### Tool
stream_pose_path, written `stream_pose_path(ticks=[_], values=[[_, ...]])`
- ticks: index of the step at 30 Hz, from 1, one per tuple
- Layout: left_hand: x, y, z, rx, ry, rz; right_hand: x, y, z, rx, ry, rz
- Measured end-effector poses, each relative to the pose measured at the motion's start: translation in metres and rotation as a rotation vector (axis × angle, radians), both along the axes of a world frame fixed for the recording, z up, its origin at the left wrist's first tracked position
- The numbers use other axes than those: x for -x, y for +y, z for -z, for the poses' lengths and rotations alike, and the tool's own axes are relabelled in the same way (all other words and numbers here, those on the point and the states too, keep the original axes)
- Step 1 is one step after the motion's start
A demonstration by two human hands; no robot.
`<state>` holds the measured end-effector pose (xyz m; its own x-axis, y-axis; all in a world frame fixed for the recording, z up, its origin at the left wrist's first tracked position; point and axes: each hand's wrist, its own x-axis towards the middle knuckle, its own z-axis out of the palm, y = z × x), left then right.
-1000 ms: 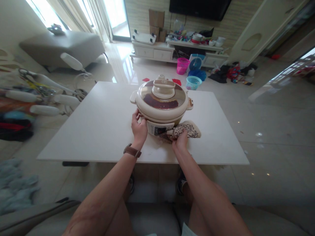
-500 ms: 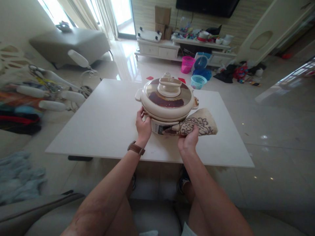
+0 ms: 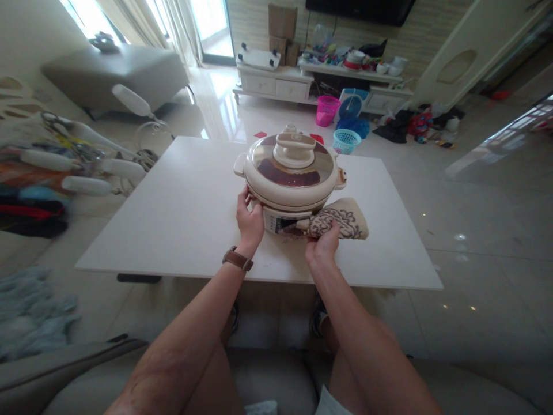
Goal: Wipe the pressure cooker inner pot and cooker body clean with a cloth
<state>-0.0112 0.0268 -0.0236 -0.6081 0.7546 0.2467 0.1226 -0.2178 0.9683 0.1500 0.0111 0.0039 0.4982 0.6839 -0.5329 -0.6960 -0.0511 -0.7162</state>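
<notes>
A cream electric cooking pot [image 3: 290, 180] with a glass lid and a front control panel stands on a white table [image 3: 181, 219]. My left hand [image 3: 249, 219], watch on its wrist, grips the pot's lower left side, fingers curled against its wall. My right hand [image 3: 322, 242] is closed on a beige cloth [image 3: 343, 218] with a dark swirl pattern, pressing it against the pot's lower front, right beside the control panel.
A rack of clothes and hangers [image 3: 64, 167] stands to the left. Beyond the table are a pink basket [image 3: 325, 109], a teal basket [image 3: 345, 140], a cluttered white TV cabinet [image 3: 311, 80] and a grey sofa [image 3: 112, 75]. My knees sit below the table's near edge.
My right hand moved the cloth along the pot's front: it swung out to the right half a second ago and is now drawn back in against the base. My left hand stayed on the pot.
</notes>
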Motion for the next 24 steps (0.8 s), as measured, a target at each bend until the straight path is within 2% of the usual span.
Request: stream_pose_path(ticks=[4, 8, 13, 16, 19, 21, 24], values=[[0.000, 0.000, 0.000, 0.008, -0.002, 0.011, -0.002, 0.004, 0.018, -0.008, -0.049, -0.032], [0.001, 0.001, 0.001, 0.016, -0.012, 0.017, 0.001, 0.008, 0.024, 0.027, -0.026, -0.009], [0.002, 0.002, 0.003, 0.044, -0.043, 0.040, 0.003, 0.013, 0.026, 0.078, 0.025, -0.028], [0.003, 0.002, 0.001, 0.043, -0.063, 0.048, 0.000, 0.015, 0.027, 0.093, 0.001, -0.094], [0.003, 0.002, -0.002, 0.043, -0.084, 0.037, -0.007, 0.013, 0.024, 0.112, -0.033, -0.093], [0.003, 0.001, -0.006, 0.057, -0.085, 0.012, -0.015, 0.009, 0.020, 0.096, -0.059, -0.085], [0.003, -0.003, -0.012, 0.068, -0.040, -0.058, -0.031, -0.001, 0.009, -0.012, -0.110, -0.070]])
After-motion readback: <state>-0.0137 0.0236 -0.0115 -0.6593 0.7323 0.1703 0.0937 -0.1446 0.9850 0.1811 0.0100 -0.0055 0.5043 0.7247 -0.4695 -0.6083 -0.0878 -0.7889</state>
